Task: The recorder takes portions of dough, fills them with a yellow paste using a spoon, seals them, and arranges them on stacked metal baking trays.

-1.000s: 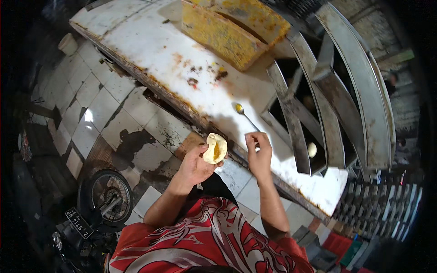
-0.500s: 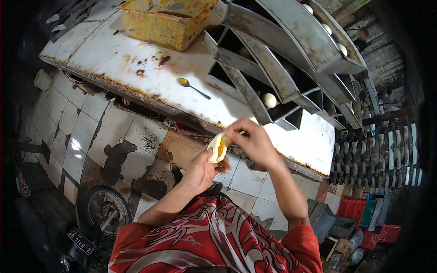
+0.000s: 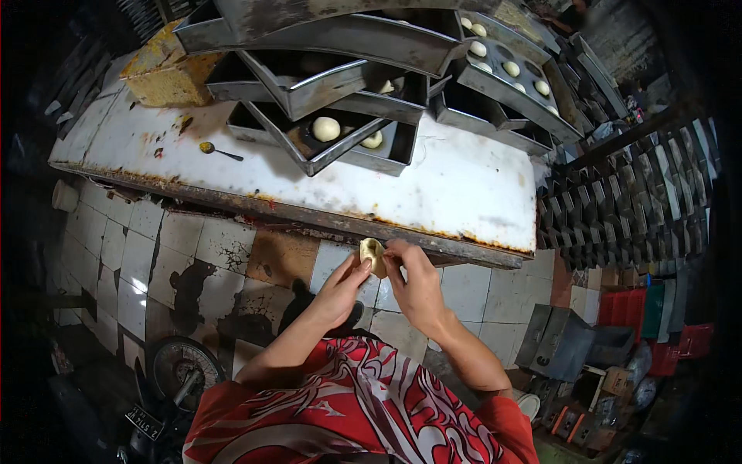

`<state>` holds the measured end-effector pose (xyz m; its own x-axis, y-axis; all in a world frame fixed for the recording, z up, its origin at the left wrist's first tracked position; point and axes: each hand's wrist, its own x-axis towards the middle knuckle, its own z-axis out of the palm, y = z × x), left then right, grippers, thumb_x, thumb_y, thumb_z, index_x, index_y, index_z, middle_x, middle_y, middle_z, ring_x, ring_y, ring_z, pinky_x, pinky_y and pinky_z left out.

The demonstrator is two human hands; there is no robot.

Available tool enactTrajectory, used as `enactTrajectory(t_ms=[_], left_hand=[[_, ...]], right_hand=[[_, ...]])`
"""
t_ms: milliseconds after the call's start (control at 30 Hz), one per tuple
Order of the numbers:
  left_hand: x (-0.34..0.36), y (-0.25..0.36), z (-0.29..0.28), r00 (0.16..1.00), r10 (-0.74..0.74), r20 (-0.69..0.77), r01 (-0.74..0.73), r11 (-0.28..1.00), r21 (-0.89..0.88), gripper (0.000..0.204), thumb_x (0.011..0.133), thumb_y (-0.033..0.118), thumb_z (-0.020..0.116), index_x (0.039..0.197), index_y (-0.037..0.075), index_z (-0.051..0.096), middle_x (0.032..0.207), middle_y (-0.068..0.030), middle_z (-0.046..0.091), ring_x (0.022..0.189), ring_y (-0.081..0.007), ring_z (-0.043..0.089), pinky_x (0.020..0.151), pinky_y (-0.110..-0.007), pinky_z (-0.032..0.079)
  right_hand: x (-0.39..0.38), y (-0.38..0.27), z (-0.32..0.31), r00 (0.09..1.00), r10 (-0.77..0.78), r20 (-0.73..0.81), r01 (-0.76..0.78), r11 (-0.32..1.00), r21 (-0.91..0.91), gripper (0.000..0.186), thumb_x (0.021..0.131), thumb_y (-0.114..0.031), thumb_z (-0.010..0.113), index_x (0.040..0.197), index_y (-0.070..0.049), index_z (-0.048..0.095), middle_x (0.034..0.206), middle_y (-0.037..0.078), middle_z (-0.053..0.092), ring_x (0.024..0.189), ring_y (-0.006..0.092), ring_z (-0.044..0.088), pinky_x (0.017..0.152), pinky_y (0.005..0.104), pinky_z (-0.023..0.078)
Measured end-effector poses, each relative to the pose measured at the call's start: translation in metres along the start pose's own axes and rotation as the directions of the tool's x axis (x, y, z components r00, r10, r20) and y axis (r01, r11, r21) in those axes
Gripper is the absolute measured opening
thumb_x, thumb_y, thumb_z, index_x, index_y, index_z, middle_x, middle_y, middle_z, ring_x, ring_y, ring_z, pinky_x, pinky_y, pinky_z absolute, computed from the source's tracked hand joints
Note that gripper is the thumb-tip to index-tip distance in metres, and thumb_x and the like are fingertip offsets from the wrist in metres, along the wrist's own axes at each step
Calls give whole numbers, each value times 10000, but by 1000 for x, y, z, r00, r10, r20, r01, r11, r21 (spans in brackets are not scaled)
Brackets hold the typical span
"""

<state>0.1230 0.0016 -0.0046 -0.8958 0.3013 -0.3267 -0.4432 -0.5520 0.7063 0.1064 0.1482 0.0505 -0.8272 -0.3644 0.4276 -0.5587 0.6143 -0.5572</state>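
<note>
In front of the table edge, both hands hold a pale piece of dough [image 3: 367,249], its pinched-up rim forming a small hollow with a darker inside. My left hand [image 3: 338,296] grips the dough from the left, thumb against its front. On the other side, the fingertips of my right hand [image 3: 415,284] pinch its edge. Beyond them, a metal tray [image 3: 309,164] sits crosswise in a stack. A round dough ball [image 3: 326,129] rests inside it, and another dough ball [image 3: 372,140] lies in the tray beneath.
A spoon [image 3: 224,154] with yellow paste lies on the white tabletop [image 3: 464,185]. Behind it stands a yellow-smeared container [image 3: 166,77]. At the back right, another tray [image 3: 495,93] carries several dough balls. A motorcycle wheel [image 3: 185,371] stands on the floor, lower left.
The view has turned, so trays and table sit further left. The dough has rotated: yellow filling showed in its slit before; now a hollow opening shows. Both hands still hold it.
</note>
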Motion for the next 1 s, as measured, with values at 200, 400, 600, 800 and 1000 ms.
enactTrajectory(t_ms=[200,400,600,800,1000], left_hand=[[46,1,-15,936,261,238,-321,908,269,361,919,124,518,1248,9,422,1148,-65,513,1043,-151,501,932,-300,384],[86,15,12,998,-38,44,52,915,-399,330,935,283,471,1191,76,445,1143,-100,533,1079,-258,516,955,-420,398],[118,11,40,970,-142,196,213,887,-409,417,957,369,395,1236,61,417,1206,-129,498,1163,-276,460,984,-405,376],[147,-1,69,977,-202,62,208,862,-462,316,959,262,425,1137,7,479,1078,-135,562,1036,-259,550,906,-409,464],[149,-24,124,990,-15,137,22,998,-51,168,920,132,511,1029,10,551,893,-87,591,845,-166,598,767,-303,513]], right_hand=[[19,23,-15,875,475,98,-456,738,497,240,867,-34,566,1087,23,489,865,119,650,801,192,656,722,307,501],[6,35,20,743,574,-345,-445,808,386,319,804,-62,655,1086,6,522,1045,111,595,844,179,572,758,284,471],[7,50,24,753,472,-459,-395,881,259,210,789,28,655,968,39,547,942,130,582,824,161,579,676,259,486],[-6,59,-8,783,429,-450,-430,897,106,169,765,42,662,918,10,599,899,142,585,776,233,597,638,280,483],[-45,97,-95,986,45,-158,-68,988,-138,230,730,-17,714,933,-36,607,827,116,568,602,216,552,470,303,437]])
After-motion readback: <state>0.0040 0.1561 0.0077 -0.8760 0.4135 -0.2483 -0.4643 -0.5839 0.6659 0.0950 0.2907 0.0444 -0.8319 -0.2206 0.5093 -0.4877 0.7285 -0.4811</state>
